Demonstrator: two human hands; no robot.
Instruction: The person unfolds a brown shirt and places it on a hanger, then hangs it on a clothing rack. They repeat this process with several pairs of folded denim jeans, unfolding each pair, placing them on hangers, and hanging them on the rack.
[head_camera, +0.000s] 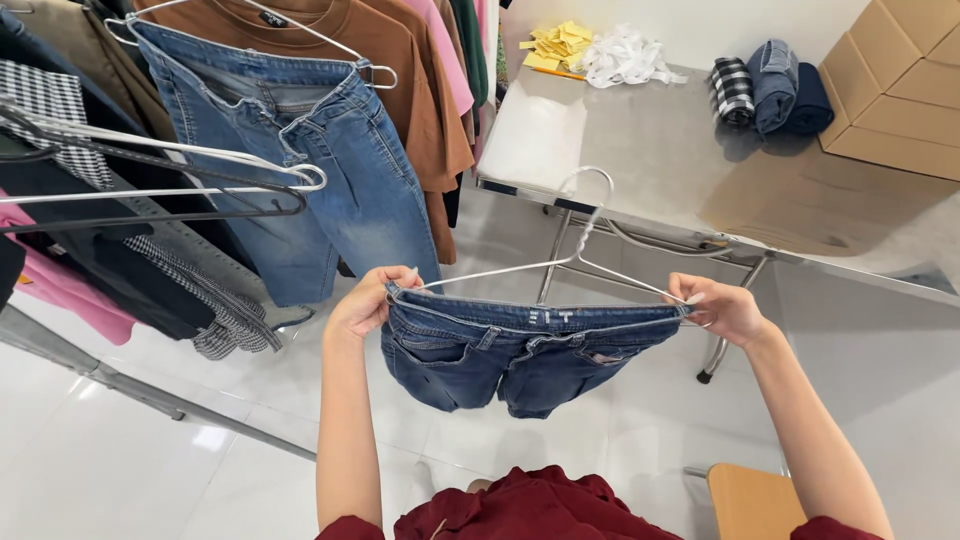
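Note:
A pair of dark blue jeans (500, 350) hangs by its waistband from a white wire hanger (570, 255), held up in front of me. My left hand (370, 300) grips the waistband and the hanger's left end. My right hand (715, 305) grips the waistband at the hanger's right end. The jeans' legs dangle folded below, above the white floor.
A clothes rack at the left holds lighter blue jeans (320, 170), a brown shirt (400, 60), pink and checked garments and several empty hangers (200, 180). A metal table (700, 170) carries rolled clothes (775, 90), yellow paper, white fabric and cardboard boxes (900, 90). A wooden stool (755, 500) stands lower right.

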